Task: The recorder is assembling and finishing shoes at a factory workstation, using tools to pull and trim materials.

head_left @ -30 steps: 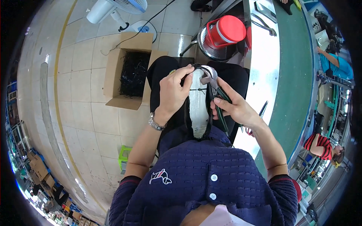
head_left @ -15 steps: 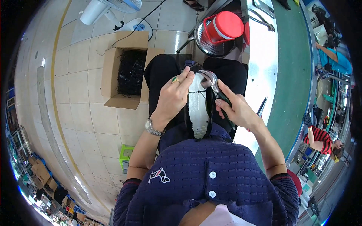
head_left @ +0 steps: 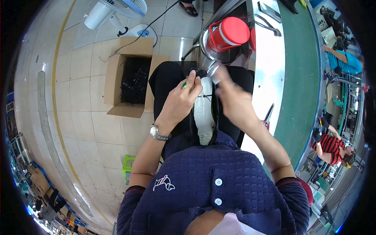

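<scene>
Sole up between my thighs rests a shoe [head_left: 204,111], with a pale bottom, black upper edges around it and a dark cord across it. My left hand [head_left: 179,102] is closed at its toe end, fingers pressed together against the black edge; whatever they pinch is hidden. In my right hand [head_left: 236,102], smeared by motion, is a pair of lasting pincers [head_left: 212,69]. Their silver curved head shows beside the toe, while the handles are mostly covered by the hand. I cannot tell whether the head touches the shoe.
An open cardboard box [head_left: 113,80] holding black scraps stands at left on the tiles, near a white fan [head_left: 96,15]. A red jug [head_left: 235,31] sits on a metal stool ahead. Along the right runs a metal bench [head_left: 270,70] with tools [head_left: 268,116] and a green belt [head_left: 295,98].
My right hand has swung forward and left with the pincers, its fingers now blurred. My left hand stays at the shoe's toe end, and the shoe has hardly moved.
</scene>
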The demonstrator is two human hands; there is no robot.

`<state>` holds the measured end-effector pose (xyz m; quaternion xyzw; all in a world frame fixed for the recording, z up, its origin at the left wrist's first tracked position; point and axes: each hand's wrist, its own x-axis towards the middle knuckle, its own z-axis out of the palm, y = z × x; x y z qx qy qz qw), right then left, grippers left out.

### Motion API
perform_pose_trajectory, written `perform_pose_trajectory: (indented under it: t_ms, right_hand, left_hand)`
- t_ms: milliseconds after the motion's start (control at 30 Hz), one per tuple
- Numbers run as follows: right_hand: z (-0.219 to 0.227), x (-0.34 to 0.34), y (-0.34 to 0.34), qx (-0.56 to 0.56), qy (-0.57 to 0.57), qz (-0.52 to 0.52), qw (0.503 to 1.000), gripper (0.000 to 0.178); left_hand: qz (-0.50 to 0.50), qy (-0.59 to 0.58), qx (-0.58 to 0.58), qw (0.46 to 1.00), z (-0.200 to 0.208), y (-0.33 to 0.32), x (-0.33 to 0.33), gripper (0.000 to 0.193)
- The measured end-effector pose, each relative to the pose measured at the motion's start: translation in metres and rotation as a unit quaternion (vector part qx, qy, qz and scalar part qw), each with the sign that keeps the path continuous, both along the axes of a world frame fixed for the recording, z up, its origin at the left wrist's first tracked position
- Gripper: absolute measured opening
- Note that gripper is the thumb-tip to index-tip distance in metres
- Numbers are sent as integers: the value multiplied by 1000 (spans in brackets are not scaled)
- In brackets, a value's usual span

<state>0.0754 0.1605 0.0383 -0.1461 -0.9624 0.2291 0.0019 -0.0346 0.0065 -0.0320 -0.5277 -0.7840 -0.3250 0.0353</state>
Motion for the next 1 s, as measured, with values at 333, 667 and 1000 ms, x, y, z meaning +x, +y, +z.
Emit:
perform_pose_trajectory:
  t_ms: [333,667,1000]
  right_hand:
    - [4,-3,-5,27,-61,18,998,70]
    - [5,0,0,-31,128,49,990,69]
    - [-32,-25,32,-152,75,-2,985,41]
  left_hand:
    - [22,-40,51,998,-7,0,-3,27]
    - [74,-258,76,960,2,-3,-1,27]
    - [7,-211,6,977,9,18,-26,28]
